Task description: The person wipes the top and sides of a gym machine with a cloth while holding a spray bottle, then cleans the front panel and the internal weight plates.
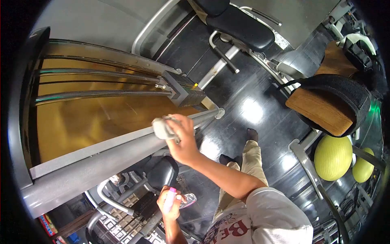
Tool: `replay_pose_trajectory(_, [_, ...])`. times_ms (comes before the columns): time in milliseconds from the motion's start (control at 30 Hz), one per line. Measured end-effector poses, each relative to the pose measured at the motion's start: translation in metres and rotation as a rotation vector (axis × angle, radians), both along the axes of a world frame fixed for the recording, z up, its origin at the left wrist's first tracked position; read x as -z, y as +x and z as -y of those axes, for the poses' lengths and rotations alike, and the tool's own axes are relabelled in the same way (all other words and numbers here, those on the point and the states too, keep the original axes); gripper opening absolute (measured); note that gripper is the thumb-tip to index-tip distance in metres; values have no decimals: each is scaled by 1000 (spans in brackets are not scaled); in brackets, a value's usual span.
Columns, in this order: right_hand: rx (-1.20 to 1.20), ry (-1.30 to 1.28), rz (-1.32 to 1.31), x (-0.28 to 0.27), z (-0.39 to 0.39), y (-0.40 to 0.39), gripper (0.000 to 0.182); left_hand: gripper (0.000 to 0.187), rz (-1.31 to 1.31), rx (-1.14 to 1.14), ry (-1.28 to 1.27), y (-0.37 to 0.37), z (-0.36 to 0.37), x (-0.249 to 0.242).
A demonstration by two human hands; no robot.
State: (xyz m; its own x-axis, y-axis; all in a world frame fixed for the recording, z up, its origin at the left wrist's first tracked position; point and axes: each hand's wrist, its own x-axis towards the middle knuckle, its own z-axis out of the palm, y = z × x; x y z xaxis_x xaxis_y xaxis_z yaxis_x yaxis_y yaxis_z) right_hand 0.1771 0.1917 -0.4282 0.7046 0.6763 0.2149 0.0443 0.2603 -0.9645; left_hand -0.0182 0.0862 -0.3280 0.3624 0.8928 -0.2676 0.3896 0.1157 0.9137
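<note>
My right hand [181,138] reaches across to the left, its fingers closed round a crumpled whitish cloth [162,129]. The cloth overlaps the grey frame bar [122,152] of a weight machine in this view. Lower down, my left hand [170,204] grips a spray bottle with a pink nozzle [172,190]; the bottle's clear body [189,199] sticks out to the right of the fingers. Just above the left hand is a black padded seat [162,173]. Behind the bar are steel guide rods [101,94] and a dark weight stack [183,87] with a yellow pin.
A black padded bench [243,30] stands at the top. On the right are a brown board with a black padded edge [321,110] and a yellow-green ball [333,157]. Metal machine frames [118,199] fill the lower left. The dark floor [227,97] is shiny.
</note>
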Motion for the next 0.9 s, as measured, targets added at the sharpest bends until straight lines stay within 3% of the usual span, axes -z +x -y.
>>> replay_pose_trajectory(67, [-36, -6, 34, 4, -6, 7, 37, 11, -27, 81, 95, -5, -4, 9])
replay_pose_trajectory(133, [-39, -100, 70, 51, -19, 10, 35, 16, -48, 85, 109, -1, -4, 8])
replay_pose_trajectory(267, [-153, -694, -62, 172, -26, 23, 30, 8, -37, 95, 139, -2, -7, 2])
replay_pose_trajectory(300, [-189, -616, -184, 219, -25, 22, 31, 8, -45, 87, 139, 1, -6, 0])
replay_pose_trajectory(367, [-200, -630, -222, 245, -34, 19, 31, 8, -63, 83, 139, 5, -7, 1])
replay_pose_trajectory(400, [-206, -638, -244, 249, -36, 18, 31, 8, -76, 86, 137, 6, -8, 2])
replay_pose_trajectory(500, [-239, -541, -128, 131, -31, 24, 32, 9, -80, 67, 92, 6, -8, 5])
replay_pose_trajectory(600, [-249, -224, 17, 9, -10, 32, 33, 9, -31, 51, 47, 15, -13, 10])
replay_pose_trajectory(633, [-185, -131, 45, -6, -11, 29, 29, 9, -14, 48, 34, 19, -16, 10])
replay_pose_trajectory(733, [-135, -87, 174, 18, -22, 28, 23, 9, -22, 126, 140, 32, -28, 1])
replay_pose_trajectory(800, [-147, -86, 133, 59, -30, 32, 16, 9, 2, 40, 97, 42, -28, -14])
replay_pose_trajectory(900, [-220, -289, 36, 169, -30, 34, 18, 9, -76, 122, 289, 41, -43, -36])
